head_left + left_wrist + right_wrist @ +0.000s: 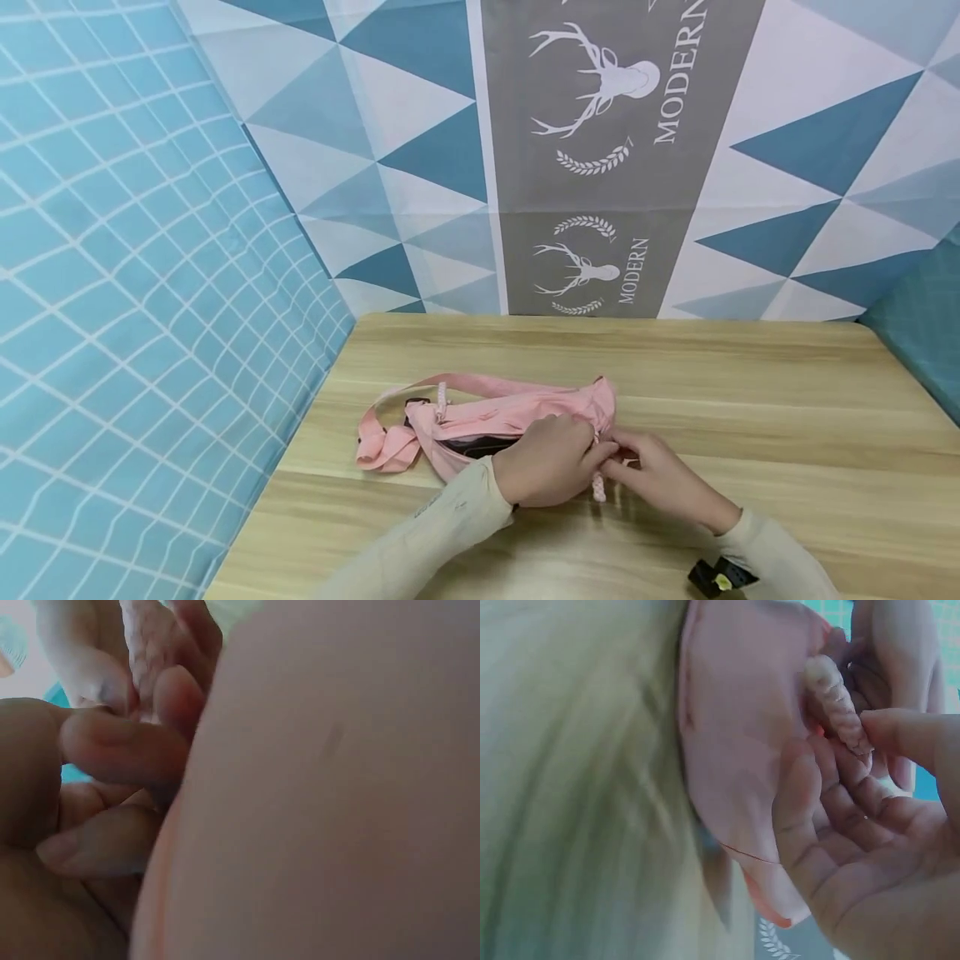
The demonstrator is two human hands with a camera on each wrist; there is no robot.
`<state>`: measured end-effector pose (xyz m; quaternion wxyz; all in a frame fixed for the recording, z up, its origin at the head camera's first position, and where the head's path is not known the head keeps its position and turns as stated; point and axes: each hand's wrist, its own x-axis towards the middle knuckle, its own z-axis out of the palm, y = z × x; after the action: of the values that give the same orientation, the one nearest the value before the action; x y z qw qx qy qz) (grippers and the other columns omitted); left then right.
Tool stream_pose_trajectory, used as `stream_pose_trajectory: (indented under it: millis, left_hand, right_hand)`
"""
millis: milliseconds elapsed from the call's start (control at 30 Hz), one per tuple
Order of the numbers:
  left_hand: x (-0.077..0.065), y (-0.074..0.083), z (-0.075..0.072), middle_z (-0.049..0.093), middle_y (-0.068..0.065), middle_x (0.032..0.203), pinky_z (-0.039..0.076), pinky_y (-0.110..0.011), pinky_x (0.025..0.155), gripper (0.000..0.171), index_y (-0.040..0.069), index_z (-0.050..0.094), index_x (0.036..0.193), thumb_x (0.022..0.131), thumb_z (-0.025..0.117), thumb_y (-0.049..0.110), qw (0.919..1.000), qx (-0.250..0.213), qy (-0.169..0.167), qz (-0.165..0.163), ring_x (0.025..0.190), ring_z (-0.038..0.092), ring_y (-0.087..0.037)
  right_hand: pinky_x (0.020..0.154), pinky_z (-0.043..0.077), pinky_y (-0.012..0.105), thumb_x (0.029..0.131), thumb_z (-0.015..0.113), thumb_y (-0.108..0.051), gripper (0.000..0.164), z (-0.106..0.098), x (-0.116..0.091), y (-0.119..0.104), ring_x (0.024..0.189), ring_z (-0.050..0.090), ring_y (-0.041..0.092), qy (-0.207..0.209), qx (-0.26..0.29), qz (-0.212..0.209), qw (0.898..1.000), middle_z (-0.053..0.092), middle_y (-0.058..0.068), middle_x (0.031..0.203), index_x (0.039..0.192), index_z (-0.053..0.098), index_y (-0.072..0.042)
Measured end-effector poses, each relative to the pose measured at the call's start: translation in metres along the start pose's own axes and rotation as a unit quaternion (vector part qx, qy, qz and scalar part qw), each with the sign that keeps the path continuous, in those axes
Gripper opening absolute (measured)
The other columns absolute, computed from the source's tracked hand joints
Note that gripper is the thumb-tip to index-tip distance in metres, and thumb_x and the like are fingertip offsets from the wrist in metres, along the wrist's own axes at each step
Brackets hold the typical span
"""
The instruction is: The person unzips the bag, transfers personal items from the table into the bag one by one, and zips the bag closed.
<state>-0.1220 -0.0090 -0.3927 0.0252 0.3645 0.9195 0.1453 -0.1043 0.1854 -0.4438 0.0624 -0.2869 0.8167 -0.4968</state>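
Note:
A pink waist bag (pixel 517 408) lies on the wooden table, its front zipper partly open over a dark lining (pixel 480 446). My left hand (pixel 547 462) grips the bag near its right end, fingers curled against the fabric. Close beside it, my right hand (pixel 660 479) pinches a pale braided zipper pull (pixel 836 701) that hangs at this end. Fingertips of both hands nearly meet there, and the left hand hides part of the zipper. Another braided pull (pixel 442 402) stands at the bag's left end. In the left wrist view, skin and curled fingers (pixel 112 746) fill most of the picture.
The bag's pink strap (pixel 480 382) loops behind it, and its bunched end (pixel 386 447) lies at the left. Around the wooden table (pixel 787 400) hang a blue gridded sheet (pixel 150 250) at left and a patterned backdrop (pixel 600 167) behind.

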Motion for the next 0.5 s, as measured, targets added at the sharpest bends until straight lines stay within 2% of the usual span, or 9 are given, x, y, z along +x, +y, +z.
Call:
stream_pose_trajectory:
  millis: [100,167,233,300,333,400,500]
  left_hand:
    - [0.004,-0.006,0.005,0.04,0.014,0.049,0.035,-0.022,0.042,0.043,0.023,0.049,0.062,0.101,0.054,0.04,0.9974,-0.064,-0.016,-0.026,0.042,0.041,-0.002]
    - [0.004,-0.009,0.006,0.039,0.013,0.05,0.034,-0.021,0.042,0.04,0.021,0.048,0.062,0.1,0.058,0.032,0.9976,-0.066,-0.007,-0.021,0.043,0.039,-0.001]
    - [0.003,-0.011,0.007,0.038,0.011,0.053,0.033,-0.02,0.043,0.038,0.019,0.046,0.063,0.099,0.058,0.025,0.9988,-0.045,0.02,0.0,0.046,0.039,-0.003]
    - [0.0,-0.011,0.008,0.04,0.01,0.055,0.032,-0.019,0.045,0.036,0.02,0.046,0.063,0.098,0.057,0.02,0.9985,-0.019,0.046,0.025,0.047,0.04,-0.003]
    - [-0.001,-0.01,0.008,0.041,0.01,0.055,0.032,-0.019,0.045,0.036,0.02,0.046,0.063,0.097,0.057,0.019,0.9975,-0.001,0.061,0.037,0.048,0.04,-0.004]
    - [-0.003,-0.009,0.008,0.041,0.011,0.054,0.031,-0.019,0.042,0.036,0.021,0.046,0.063,0.097,0.057,0.02,0.995,0.023,0.08,0.055,0.045,0.04,-0.004]
    - [-0.006,-0.009,0.008,0.039,0.011,0.053,0.029,-0.02,0.04,0.037,0.021,0.045,0.063,0.098,0.058,0.022,0.9927,0.047,0.091,0.063,0.044,0.038,-0.004]
  right_hand:
    - [0.07,0.057,0.033,0.099,0.057,-0.005,0.019,-0.001,-0.001,0.002,0.083,0.065,0.018,-0.034,0.056,-0.011,0.998,0.065,0.009,0.098,0.116,0.063,-0.01]
    - [0.065,0.057,0.035,0.098,0.056,0.001,0.021,-0.001,-0.001,0.003,0.079,0.066,0.023,-0.028,0.06,-0.013,0.998,0.066,0.014,0.094,0.116,0.063,-0.009]
    - [0.06,0.056,0.033,0.097,0.057,0.002,0.022,-0.001,0.001,0.004,0.073,0.066,0.023,0.01,0.029,-0.018,0.999,0.066,0.013,0.09,0.115,0.062,-0.01]
    - [0.06,0.054,0.029,0.095,0.064,-0.002,0.024,0.0,0.004,0.006,0.072,0.064,0.016,0.062,-0.06,-0.04,0.995,0.066,0.005,0.09,0.116,0.061,-0.012]
    - [0.061,0.053,0.026,0.093,0.068,-0.005,0.027,0.0,0.006,0.007,0.072,0.063,0.012,0.09,-0.117,-0.057,0.987,0.066,0.002,0.092,0.118,0.061,-0.012]
    - [0.061,0.051,0.024,0.087,0.075,-0.009,0.038,0.0,0.008,0.01,0.073,0.06,0.006,0.134,-0.218,-0.094,0.962,0.064,-0.004,0.094,0.122,0.061,-0.013]
    - [0.059,0.048,0.023,0.081,0.08,-0.011,0.043,0.001,0.013,0.014,0.07,0.054,0.003,0.168,-0.317,-0.144,0.922,0.061,-0.007,0.093,0.121,0.065,-0.014]
